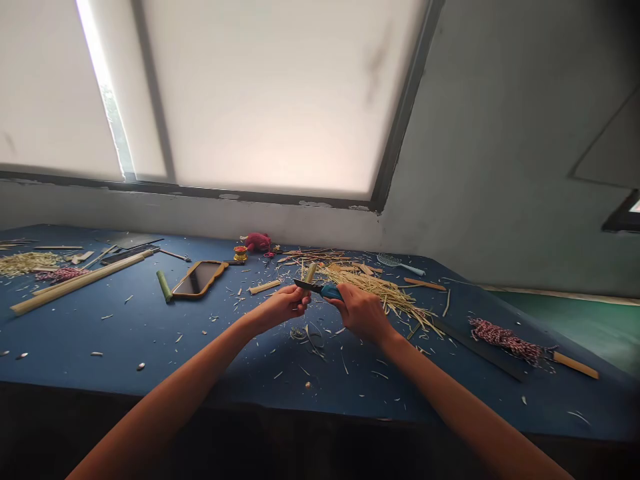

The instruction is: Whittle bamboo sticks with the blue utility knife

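My left hand [283, 308] grips a short bamboo piece [310, 272] that stands upright above the fingers. My right hand [360, 312] is closed around the blue handle of a knife [330, 291]. The dark blade points left and meets the bamboo piece just above my left fingers. Both hands hover close together over a blue table mat [150, 347] strewn with fine shavings. A loose heap of pale bamboo strips [380, 293] lies just beyond my right hand.
A phone in an orange case [200, 279], a long bamboo pole [80, 283] and a green bamboo stick [164, 285] lie to the left. Red-and-white twine on a stick [505, 340] lies right. A wall and blind-covered window [275, 93] stand behind the table.
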`<state>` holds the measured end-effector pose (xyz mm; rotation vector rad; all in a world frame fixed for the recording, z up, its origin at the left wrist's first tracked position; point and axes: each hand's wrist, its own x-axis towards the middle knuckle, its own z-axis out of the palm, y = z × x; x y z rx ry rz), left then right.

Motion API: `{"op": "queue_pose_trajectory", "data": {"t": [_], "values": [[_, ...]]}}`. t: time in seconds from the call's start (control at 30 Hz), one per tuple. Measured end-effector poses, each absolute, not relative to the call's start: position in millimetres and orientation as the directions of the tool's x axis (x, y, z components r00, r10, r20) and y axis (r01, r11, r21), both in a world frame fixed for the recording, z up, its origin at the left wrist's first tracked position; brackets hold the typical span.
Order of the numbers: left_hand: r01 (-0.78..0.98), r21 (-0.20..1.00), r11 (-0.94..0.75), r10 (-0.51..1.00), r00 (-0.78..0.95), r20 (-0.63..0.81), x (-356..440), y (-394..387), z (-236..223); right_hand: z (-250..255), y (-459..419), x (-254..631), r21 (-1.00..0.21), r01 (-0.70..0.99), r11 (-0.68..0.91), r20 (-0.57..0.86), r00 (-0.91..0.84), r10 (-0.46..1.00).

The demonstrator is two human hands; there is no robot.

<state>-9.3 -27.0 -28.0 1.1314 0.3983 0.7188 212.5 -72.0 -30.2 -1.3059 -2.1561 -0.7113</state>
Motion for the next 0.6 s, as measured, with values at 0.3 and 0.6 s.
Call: {"op": "queue_pose_trajectory", "data": {"t": [0.3,0.6], "values": [[-0.34,0.907,0.248,0.682,0.726,0.086,-9.3,-24.9,-13.1,-19.0,-69.3,205.1,0.236,0.928,0.287,0.663,-0.37,0.651],[-0.202,0.968,0.146,0.627,0.776,0.067,-21.0,-23.9,-24.7,3.7,-55.6,287.5,-0.2,0.931,-0.306,0.542,0.365,0.757]]}}
